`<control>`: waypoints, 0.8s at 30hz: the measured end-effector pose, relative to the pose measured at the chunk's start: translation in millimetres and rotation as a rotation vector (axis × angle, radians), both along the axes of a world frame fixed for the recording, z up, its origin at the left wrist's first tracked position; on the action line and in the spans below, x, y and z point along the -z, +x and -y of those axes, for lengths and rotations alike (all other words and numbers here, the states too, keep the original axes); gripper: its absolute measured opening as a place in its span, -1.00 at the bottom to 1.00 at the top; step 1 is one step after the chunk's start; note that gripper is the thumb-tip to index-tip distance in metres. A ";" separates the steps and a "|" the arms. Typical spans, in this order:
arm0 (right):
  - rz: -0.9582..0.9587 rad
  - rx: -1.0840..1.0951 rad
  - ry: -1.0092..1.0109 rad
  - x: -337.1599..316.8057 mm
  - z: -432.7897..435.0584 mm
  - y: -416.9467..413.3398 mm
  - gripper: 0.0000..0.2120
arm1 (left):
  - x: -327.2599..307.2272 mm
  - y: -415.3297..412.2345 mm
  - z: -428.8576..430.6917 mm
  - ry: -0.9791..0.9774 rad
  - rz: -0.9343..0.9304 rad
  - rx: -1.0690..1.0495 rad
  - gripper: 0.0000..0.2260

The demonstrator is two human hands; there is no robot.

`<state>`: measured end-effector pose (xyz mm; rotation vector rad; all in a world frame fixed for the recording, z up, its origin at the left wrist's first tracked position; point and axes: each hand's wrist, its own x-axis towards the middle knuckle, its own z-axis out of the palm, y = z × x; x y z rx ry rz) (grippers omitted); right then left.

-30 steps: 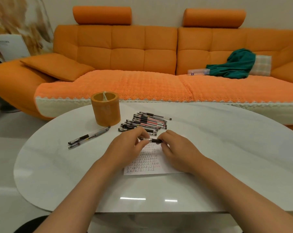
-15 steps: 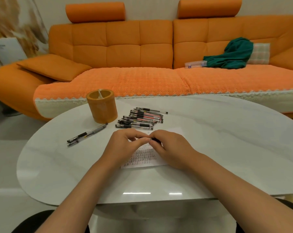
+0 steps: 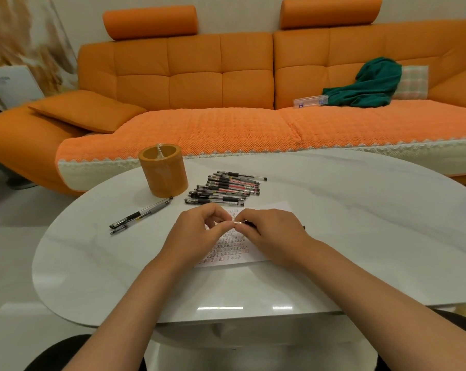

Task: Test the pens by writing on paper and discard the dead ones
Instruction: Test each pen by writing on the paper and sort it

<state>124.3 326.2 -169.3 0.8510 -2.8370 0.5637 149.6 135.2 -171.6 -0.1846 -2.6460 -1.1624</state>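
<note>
Both hands meet over a white sheet of paper [image 3: 233, 250] covered with rows of written marks. My right hand [image 3: 269, 231] grips a pen [image 3: 242, 223] whose tip end points left; most of the barrel is hidden in the fist. My left hand [image 3: 199, 231] pinches the pen's tip end, where a cap may be, though I cannot make it out. Behind the paper lies a pile of several pens [image 3: 226, 187]. Two more pens [image 3: 139, 216] lie apart on the left of the white table [image 3: 360, 236].
An orange cylindrical holder [image 3: 163, 171] stands behind and left of the pen pile. An orange sofa [image 3: 226, 103] runs along the far side, with a green cloth [image 3: 365, 84] and a clear plastic case [image 3: 310, 100] on it.
The hands have stayed together over the paper; the pen's black part is now mostly hidden under my right hand, and its tip shows between the fingertips.
</note>
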 end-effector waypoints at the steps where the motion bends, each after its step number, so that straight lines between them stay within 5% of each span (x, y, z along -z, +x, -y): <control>1: 0.008 0.009 0.009 0.1 0.0 1.6 -0.68 | -0.6 0.3 0.8 -0.056 -0.002 -0.004 -0.96; 8: 0.080 -0.056 -0.087 -0.8 -6.4 3.3 -0.74 | -3.7 0.7 4.0 -0.371 0.128 -0.095 -0.94; 17: 0.124 -0.104 -0.261 0.8 -9.4 -3.8 -0.50 | -1.6 -2.6 3.9 -0.434 0.163 0.045 -0.59; 24: 0.141 -0.111 -0.317 4.5 -8.4 -6.2 -0.56 | 3.6 -7.3 4.1 -0.567 0.240 0.064 -0.48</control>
